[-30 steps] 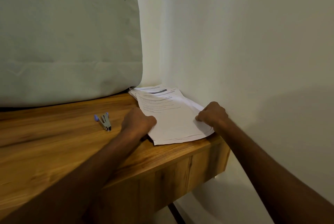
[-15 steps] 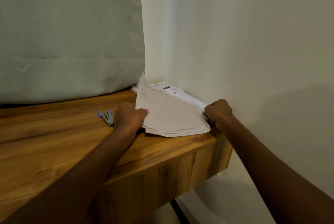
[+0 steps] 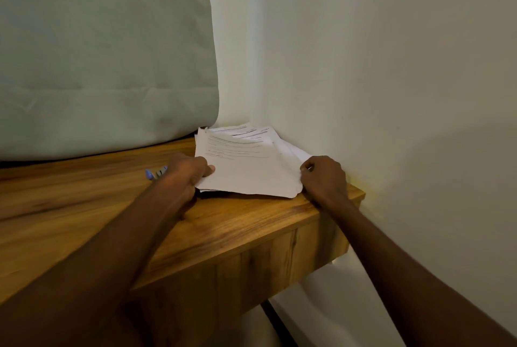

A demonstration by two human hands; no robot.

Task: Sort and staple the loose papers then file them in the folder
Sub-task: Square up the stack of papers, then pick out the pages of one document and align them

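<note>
Left hand [image 3: 187,171] is gripping the near-left edge of the paper stack [image 3: 243,170], thumb curled on top. Right hand [image 3: 324,178] is pinching the stack's near-right corner, fingers curled. Stack is sitting at the far right corner of the wooden desk [image 3: 237,232], against the wall [image 3: 363,66], sheets fanned and misaligned, near edge curling up. Paper likely handling light, floppy, slippery between sheets; gripping opposite edges is best for squaring. Stapler [image 3: 156,172], blue-tipped and blurred, is lying just behind the left hand. Soft grey cushion [image 3: 106,52] is standing behind.
</note>
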